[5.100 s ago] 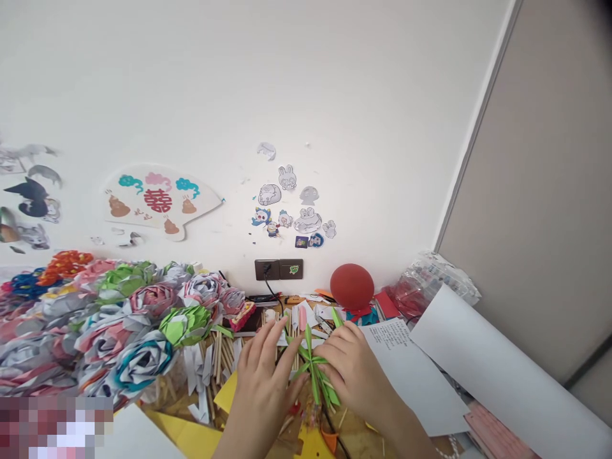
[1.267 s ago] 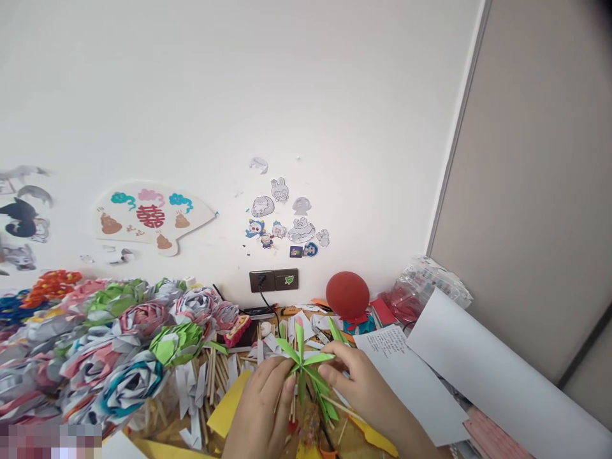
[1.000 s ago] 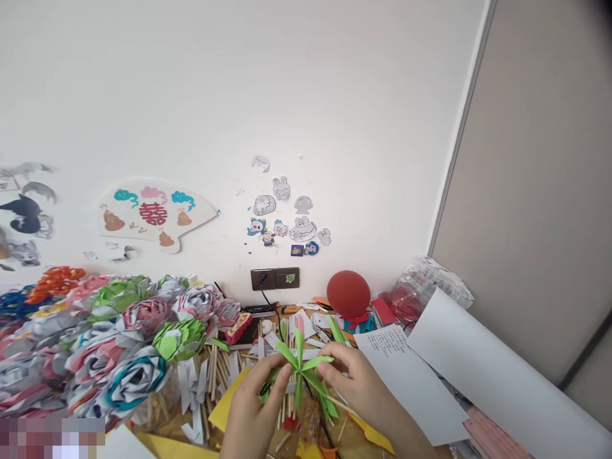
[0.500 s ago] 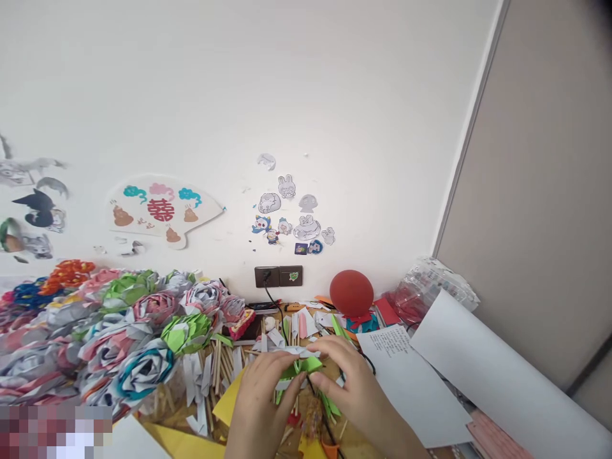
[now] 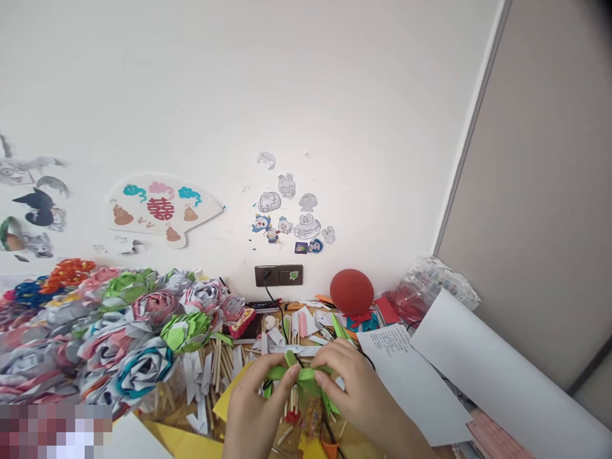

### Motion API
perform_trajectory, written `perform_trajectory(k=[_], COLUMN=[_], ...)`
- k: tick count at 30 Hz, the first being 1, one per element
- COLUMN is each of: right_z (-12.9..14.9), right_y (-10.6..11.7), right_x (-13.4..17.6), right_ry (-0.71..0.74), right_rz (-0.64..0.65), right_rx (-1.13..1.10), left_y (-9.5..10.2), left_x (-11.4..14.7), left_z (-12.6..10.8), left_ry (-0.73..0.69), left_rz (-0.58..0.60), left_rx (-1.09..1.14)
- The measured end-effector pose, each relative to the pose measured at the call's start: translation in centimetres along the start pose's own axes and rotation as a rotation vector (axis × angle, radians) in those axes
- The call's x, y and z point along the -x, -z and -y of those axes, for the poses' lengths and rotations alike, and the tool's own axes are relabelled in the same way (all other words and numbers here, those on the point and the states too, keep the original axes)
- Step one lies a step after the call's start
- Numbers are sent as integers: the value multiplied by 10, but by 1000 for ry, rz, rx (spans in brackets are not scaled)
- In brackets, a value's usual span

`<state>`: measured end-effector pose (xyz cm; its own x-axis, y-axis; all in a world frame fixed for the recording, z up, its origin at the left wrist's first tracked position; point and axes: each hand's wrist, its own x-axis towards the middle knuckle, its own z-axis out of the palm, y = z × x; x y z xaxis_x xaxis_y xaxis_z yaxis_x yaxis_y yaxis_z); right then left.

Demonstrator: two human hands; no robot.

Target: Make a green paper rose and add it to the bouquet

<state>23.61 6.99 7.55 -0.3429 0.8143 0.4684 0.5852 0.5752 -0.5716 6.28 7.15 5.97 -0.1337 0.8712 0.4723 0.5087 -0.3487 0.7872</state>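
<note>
Between my hands, above the cluttered table, is a folded green paper strip [image 5: 306, 376]. My left hand [image 5: 261, 392] pinches its left side between thumb and fingers. On the other side my right hand [image 5: 351, 382] grips the paper with thumb and forefinger. Green flaps stick up and out past the fingertips; my fingers cover part of the folds. More green paper strips [image 5: 331, 405] lie on the table below my right hand, and thin wooden sticks [image 5: 217, 370] lie among white folded strips [image 5: 194, 379] to the left.
Paper flowers [image 5: 143, 370] are heaped on the left. A red balloon [image 5: 351, 291] stands at the back, near a wall socket [image 5: 278, 275] with a black cable. To the right lie a written sheet [image 5: 406, 382] and a white paper roll [image 5: 502, 376]. Yellow paper [image 5: 179, 443] lies in front.
Both hands have stayed close together while the fingers shifted on the green paper. It now shows more, with flaps spread out to the sides and up.
</note>
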Motion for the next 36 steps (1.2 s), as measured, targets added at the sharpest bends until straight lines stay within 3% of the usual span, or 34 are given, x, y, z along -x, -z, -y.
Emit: perform_trajectory(k=[5,10,12,17,19,21,24,28,36], right_z=[2,-1,-3,-7,-9,-11,-13,-13,-13], right_y=[-5,-13,-14,-11,-11,-13,-16,-22,-47], right_x=[4,4,3,1,1,0,-1,-2,-1], right_ry=[33,21,56,133,133,126,117,120,225], right_rz=[47,31,25,-23,-64,-117,-217,-328,-644], right_rx=[89,258,297,324,306,290,289,312,383], left_y=[-1,-6,-7,2,8,10,8,-1,-23], left_x=[0,-1,-3,-11,-13,-12,-9,-2,12], left_z=[-5,3,10,20,19,18,17,14,0], left_ry=[198,220,92,-656,-810,-843,-766,-532,122], left_rz=[-28,35,29,-94,-75,-48,-4,90,223], left_rx=[97,153,86,-440,-596,-669,-682,-579,188])
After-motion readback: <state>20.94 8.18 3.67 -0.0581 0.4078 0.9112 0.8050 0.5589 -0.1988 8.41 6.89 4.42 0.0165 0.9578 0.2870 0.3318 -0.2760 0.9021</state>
